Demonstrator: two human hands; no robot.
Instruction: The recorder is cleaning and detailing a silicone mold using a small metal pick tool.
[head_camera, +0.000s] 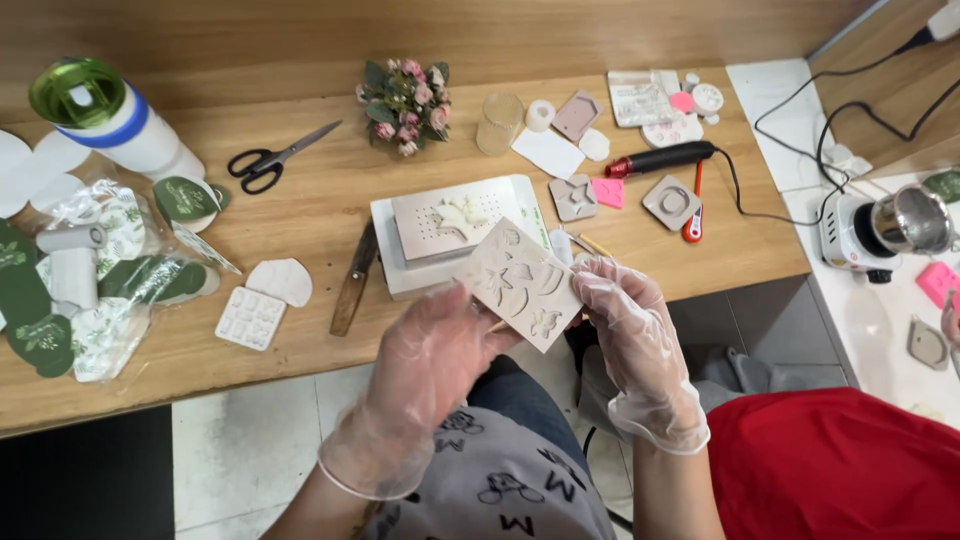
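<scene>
Above a cluttered wooden table, both gloved hands grip a mould.

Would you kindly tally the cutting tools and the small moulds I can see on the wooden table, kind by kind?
Scissors: 1
Knife: 1
Red utility cutter: 1
Grey moulds lying on the table, star, ring and hexagon: 3
Beige mould held in both gloved hands: 1
Total: 7

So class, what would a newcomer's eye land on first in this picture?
Probably the two gloved hands at centre, left hand and right hand, holding a pale mould with butterfly shapes over the table edge. Then the small flower bunch at the back, and the black scissors to its left.
</scene>
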